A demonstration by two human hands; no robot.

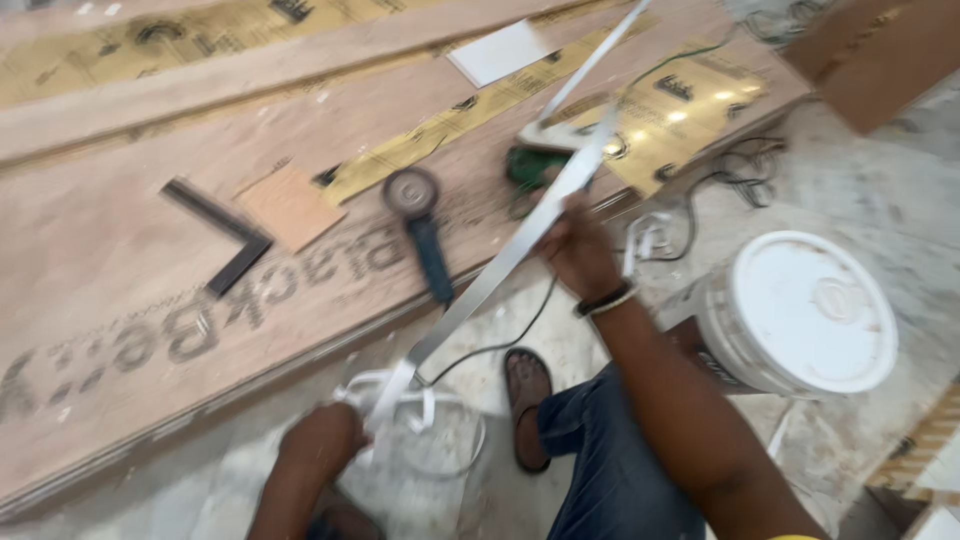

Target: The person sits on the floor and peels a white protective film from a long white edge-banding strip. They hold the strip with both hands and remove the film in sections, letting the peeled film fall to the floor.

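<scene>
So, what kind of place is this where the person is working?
Probably a carpentry or interior fit-out site. Large plywood sheets lie on a dusty concrete floor, with an angle grinder and a try square on them. Both hands, left and right, hold a long metal strip.

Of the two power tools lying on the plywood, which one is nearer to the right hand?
The green tool, lying just beyond the right hand under the metal strip. The blue-handled angle grinder lies farther left.
</scene>
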